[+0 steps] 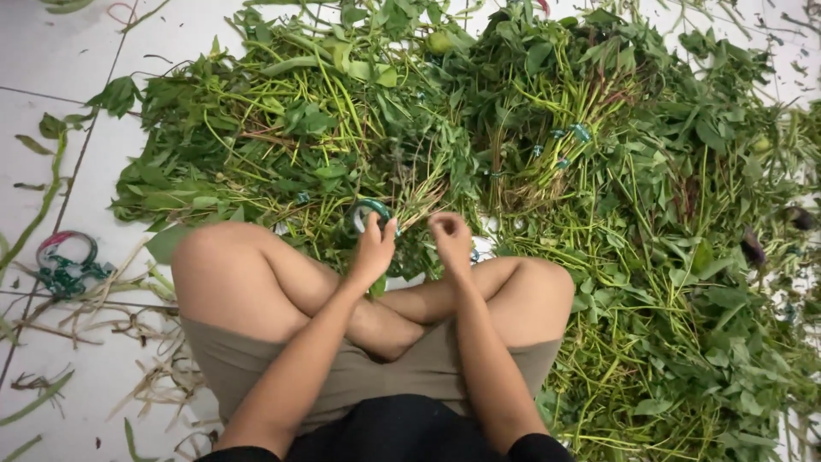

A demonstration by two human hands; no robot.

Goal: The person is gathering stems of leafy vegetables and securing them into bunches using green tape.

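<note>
I sit cross-legged on a white tiled floor (60,60) facing a big heap of leafy green stalks (547,145). My left hand (374,248) grips a roll of green tape (366,214) just in front of my knees. My right hand (451,238) is beside it, fingers pinched together, seemingly on the tape's loose end, though that end is too small to make out. Both hands hover over a small bunch of stems (419,201) whose cut ends point toward me.
Tied bundles with green bands (575,135) lie in the heap at the back. A tangle of green and pink tape rings (67,261) rests on the floor at left, among dry stalks and scraps (128,316). More loose greens (684,342) spread to my right.
</note>
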